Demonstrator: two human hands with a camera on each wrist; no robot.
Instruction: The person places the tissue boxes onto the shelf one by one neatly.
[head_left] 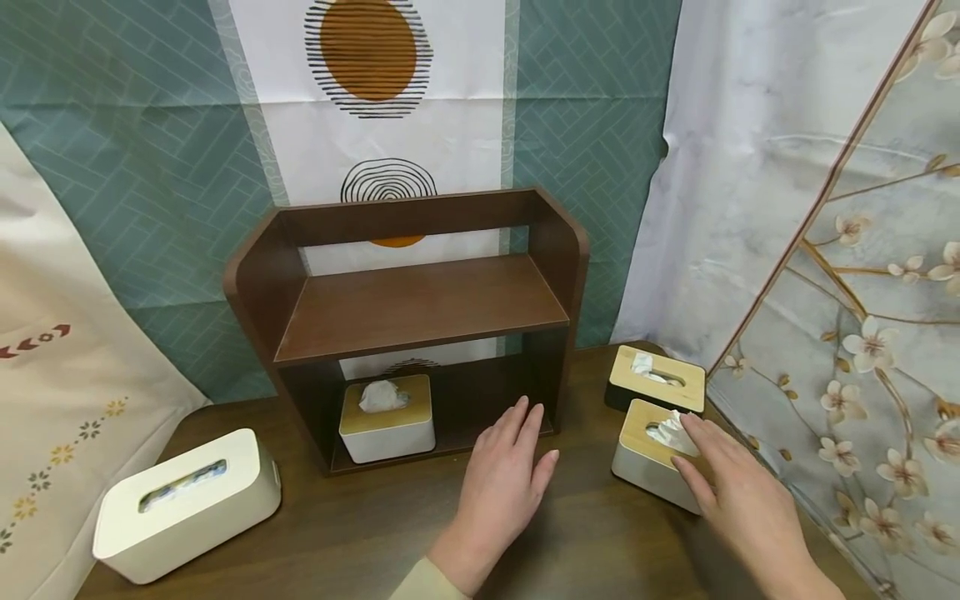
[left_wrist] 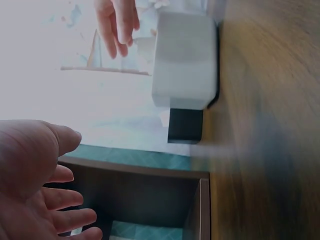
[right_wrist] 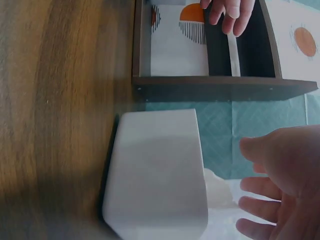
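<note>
My right hand (head_left: 738, 483) hovers over a white tissue box with a light wooden lid (head_left: 652, 462), its fingers near the tissue sticking out; the right wrist view shows a gap between this hand and the box (right_wrist: 157, 175). Behind that box stands a black tissue box with a wooden lid (head_left: 622, 390). My left hand (head_left: 498, 483) is held in the air before the brown shelf (head_left: 420, 304), fingers extended and holding nothing. On the shelf's lower level, at its left side, sits another white tissue box with a wooden lid (head_left: 387, 437).
A longer cream tissue box (head_left: 195, 521) stands at the left of the wooden table (head_left: 352, 542). Patterned cloths hang behind the shelf and along both sides, with the flowered one (head_left: 862, 400) close beside the right-hand boxes.
</note>
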